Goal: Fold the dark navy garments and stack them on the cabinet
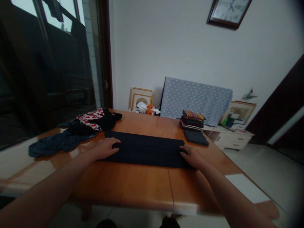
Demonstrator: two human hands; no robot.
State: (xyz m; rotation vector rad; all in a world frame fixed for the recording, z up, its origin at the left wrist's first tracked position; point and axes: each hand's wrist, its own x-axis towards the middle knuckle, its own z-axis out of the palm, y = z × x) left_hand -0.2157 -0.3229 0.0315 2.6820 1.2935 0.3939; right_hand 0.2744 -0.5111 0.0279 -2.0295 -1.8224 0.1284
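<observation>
A dark navy garment (147, 151), folded into a long flat strip, lies crosswise on the wooden table. On its left end rests my left hand (105, 148), with thumb and fingers apart and pointing inward. At the opposite end my right hand (193, 156) touches the cloth, its thumb and forefinger also apart. Dark fabric shows in the gap between thumb and fingers of each hand. The undersides of both hands are hidden.
Loose clothes, a red-white-black garment (91, 120) and a blue one (57, 144), lie at the left. A folded stack (192, 121) and a folded grey cloth (196, 137) sit back right. White paper (247, 187) lies near the table's (133, 186) right edge.
</observation>
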